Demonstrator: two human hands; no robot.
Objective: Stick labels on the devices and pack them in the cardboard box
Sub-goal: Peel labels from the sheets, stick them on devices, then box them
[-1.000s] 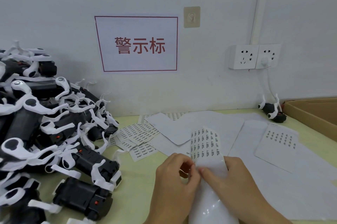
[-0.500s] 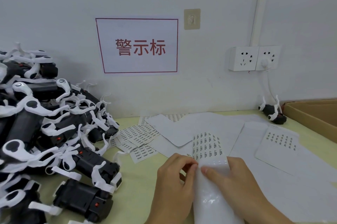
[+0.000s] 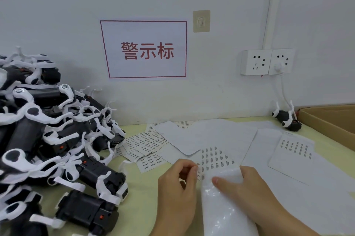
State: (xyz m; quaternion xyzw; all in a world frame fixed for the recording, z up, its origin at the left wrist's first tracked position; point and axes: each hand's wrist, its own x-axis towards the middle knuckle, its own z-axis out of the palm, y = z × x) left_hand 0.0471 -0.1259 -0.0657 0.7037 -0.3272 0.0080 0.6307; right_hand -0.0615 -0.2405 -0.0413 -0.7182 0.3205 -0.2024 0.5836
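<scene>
Head view: the left hand (image 3: 177, 187) curls its fingers toward the thumb and pinches a small label (image 3: 198, 170) at the left edge of the label sheet (image 3: 217, 160). The right hand (image 3: 247, 191) grips the near part of that sheet, thumb lying on top of its glossy curled face. The sheet runs lengthwise from near to far, its printed end pointing away toward the wall, its near end bending down out of view between the wrists. It lies over loose white sheets on the pale green table (image 3: 138, 193). Further label sheets (image 3: 148, 143) lie fanned to the left and one label sheet (image 3: 294, 151) lies to the right. A heap of black-and-white devices (image 3: 57, 149) fills the left side. One single device (image 3: 287, 118) lies far right, just beside the cardboard box (image 3: 330, 120), below the wall sockets (image 3: 267, 61).
</scene>
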